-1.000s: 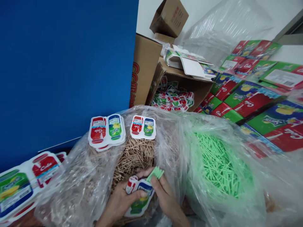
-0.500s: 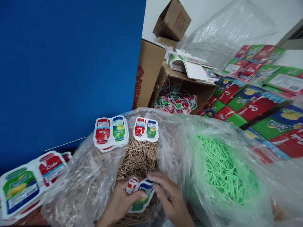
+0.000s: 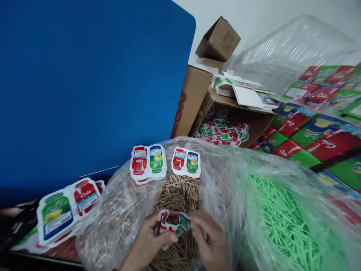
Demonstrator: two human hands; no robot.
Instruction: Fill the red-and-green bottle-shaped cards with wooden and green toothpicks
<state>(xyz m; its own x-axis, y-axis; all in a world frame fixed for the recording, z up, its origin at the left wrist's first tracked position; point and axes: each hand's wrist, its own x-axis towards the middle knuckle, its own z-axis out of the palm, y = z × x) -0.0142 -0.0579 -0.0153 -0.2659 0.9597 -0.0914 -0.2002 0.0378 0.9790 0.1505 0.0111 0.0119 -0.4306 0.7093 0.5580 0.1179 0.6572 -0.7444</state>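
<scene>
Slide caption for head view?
Left hand and right hand hold a curled printed card over brown sticks; green sticks alongside.

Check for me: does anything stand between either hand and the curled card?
Nothing visible does. The left hand holds the curled card by its red end, and the right hand is at its blue-green end. Brown sticks lie behind and below the card, not between it and either hand.
</scene>
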